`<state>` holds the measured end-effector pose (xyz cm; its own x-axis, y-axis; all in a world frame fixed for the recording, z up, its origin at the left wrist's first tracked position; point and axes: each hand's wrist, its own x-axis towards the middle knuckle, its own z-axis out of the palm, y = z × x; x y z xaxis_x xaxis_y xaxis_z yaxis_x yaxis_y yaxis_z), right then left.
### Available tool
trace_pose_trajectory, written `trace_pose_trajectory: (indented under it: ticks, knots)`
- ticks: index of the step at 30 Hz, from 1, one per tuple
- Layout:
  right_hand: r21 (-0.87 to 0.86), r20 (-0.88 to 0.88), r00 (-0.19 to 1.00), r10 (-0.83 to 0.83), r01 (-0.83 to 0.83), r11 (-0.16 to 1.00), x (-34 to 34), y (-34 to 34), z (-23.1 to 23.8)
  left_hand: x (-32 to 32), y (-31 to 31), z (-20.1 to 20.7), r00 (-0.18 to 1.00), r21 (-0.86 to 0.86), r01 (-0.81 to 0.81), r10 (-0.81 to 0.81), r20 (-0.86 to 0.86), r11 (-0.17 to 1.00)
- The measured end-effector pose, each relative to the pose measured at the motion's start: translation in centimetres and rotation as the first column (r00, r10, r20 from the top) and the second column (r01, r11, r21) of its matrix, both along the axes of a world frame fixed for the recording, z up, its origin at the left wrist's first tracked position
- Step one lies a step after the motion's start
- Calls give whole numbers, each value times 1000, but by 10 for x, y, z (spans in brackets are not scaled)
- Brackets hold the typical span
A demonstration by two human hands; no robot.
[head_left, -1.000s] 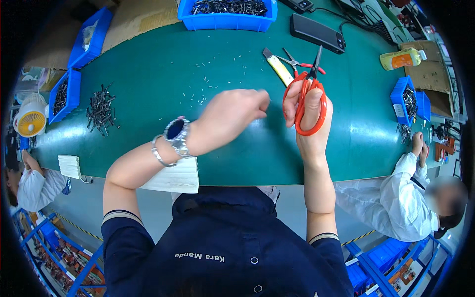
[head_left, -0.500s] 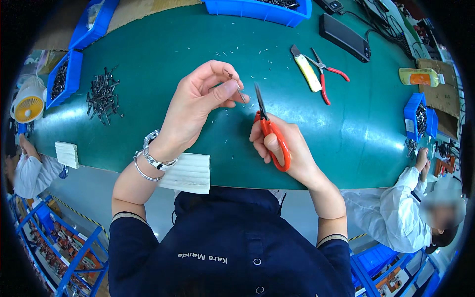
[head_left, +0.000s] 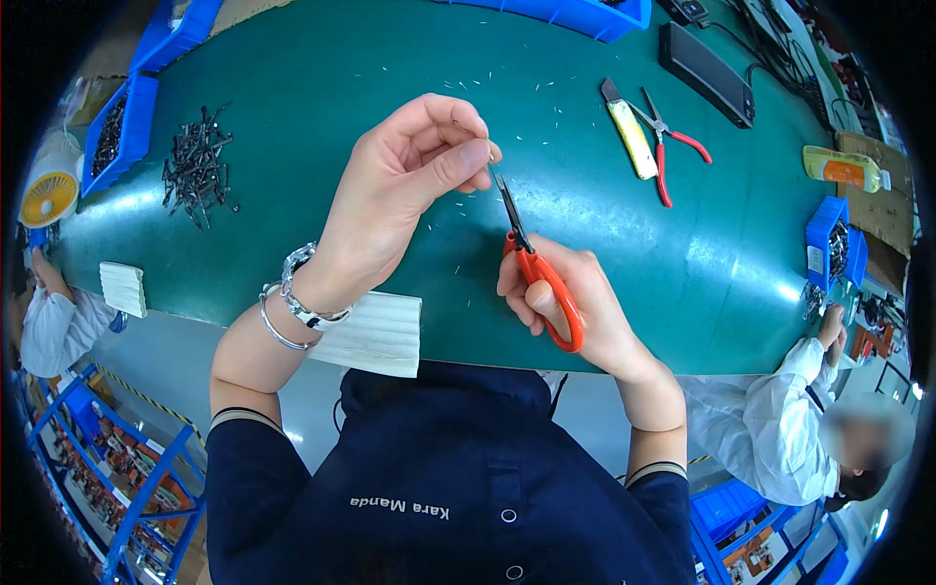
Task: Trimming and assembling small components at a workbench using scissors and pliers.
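Note:
My left hand (head_left: 414,180) pinches a small, thin wire-like part (head_left: 493,160) between thumb and fingertips. Most of that part is hidden by the fingers. Red-handled scissors (head_left: 556,292) are gripped in my right hand (head_left: 580,307), with their dark blades pointing up and left. The blade tips reach right beside the pinched part; whether they touch it I cannot make out. Tiny pale offcuts (head_left: 463,200) lie scattered on the green table (head_left: 331,88) around the hands.
At left are a pile of small black parts (head_left: 198,168) and a blue bin (head_left: 136,122). A utility knife (head_left: 632,136), red-handled pliers (head_left: 663,136) and a black box-shaped device (head_left: 707,76) lie at upper right. Co-workers sit on both sides, one in a white coat (head_left: 780,419).
The scissors' blades have come up against the part's end at my left fingertips; before, they were apart from it. Less of the part shows now. The view has shifted slightly.

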<state>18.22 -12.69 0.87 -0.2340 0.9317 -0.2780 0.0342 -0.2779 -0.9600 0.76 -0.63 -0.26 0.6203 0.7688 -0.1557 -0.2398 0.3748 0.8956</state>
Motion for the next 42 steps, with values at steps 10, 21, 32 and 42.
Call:
trace_pose_trajectory:
  ticks: [10,21,32,42]
  knots:
    - [18,64,998,3,-5,1000,1,0,-1,1,-3,3,998,-6,58,-59,-39,998]
    - [-19,82,997,9,-8,1000,3,0,-1,0,-3,1,999,22,19,-18,-30,1000]
    - [10,164,987,0,-1,1000,2,0,-1,0,-3,1,999,40,11,-9,-39,999]
    - [50,201,979,-11,1,999,4,-1,-2,2,-6,1,999,69,7,-5,-37,998]
